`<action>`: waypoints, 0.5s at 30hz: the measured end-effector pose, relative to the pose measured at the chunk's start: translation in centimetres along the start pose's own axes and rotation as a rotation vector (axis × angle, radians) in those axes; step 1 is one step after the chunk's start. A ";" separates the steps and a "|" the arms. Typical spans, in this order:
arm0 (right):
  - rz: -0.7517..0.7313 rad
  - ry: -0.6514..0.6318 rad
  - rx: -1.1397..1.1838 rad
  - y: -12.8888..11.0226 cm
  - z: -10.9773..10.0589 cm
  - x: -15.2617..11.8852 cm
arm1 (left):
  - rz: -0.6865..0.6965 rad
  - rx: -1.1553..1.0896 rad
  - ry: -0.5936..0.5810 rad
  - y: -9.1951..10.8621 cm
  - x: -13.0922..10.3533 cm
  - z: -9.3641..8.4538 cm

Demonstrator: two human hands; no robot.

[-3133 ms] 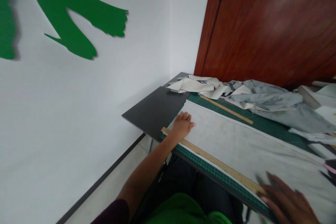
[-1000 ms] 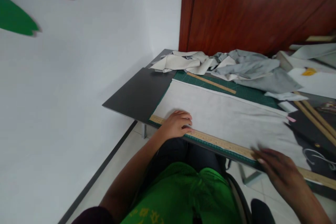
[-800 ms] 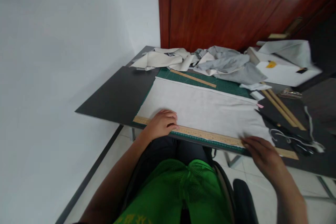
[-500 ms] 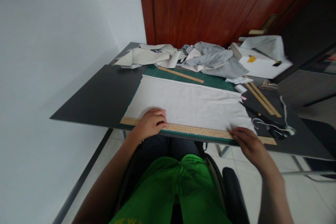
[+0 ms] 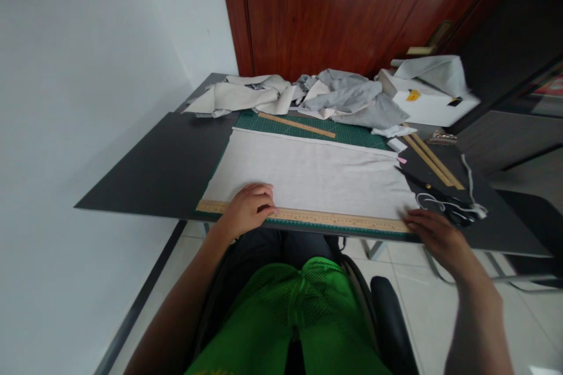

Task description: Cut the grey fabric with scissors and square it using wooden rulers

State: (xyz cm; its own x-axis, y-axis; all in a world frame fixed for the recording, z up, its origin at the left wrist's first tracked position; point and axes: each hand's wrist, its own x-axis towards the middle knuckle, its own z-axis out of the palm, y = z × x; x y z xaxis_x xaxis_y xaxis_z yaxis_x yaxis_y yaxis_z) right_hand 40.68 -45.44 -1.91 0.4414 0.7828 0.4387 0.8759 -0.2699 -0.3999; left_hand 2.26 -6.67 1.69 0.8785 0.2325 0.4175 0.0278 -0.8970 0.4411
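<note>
A white cloth (image 5: 308,170) lies spread over a green cutting mat (image 5: 360,136). Along its near edge runs a long wooden ruler (image 5: 334,220). My left hand (image 5: 248,211) rests on the ruler's left part, fingers laid over the cloth and thumb apart from them. Near the ruler's right end is my right hand (image 5: 437,237), its fingers drawn together at the cloth's near right corner. Blur hides its fingertips, so whether they hold anything small is unclear. The ruler's right tip is hidden by that hand.
Black scissors (image 5: 428,187) and a white cord (image 5: 475,209) lie right of the cloth. Another wooden ruler (image 5: 297,125) rests on the mat's far side, with two wooden strips (image 5: 433,158) at right. Behind are crumpled fabrics (image 5: 352,96) and a white box (image 5: 422,102).
My right hand has slid to the right along the ruler, toward its end. My left hand stays on the ruler. The view has shifted slightly.
</note>
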 end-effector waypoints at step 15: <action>0.080 -0.014 0.083 0.7 -0.7 -0.1 | -0.027 -0.004 -0.024 0.3 0.1 -0.4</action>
State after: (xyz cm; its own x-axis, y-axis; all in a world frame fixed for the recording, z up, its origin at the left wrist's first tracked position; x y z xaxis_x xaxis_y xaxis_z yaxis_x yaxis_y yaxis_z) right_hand 41.34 -46.09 -1.70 0.5062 0.7686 0.3911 0.8185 -0.2854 -0.4986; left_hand 2.12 -6.73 2.16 0.8887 0.2469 0.3862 0.0493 -0.8891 0.4550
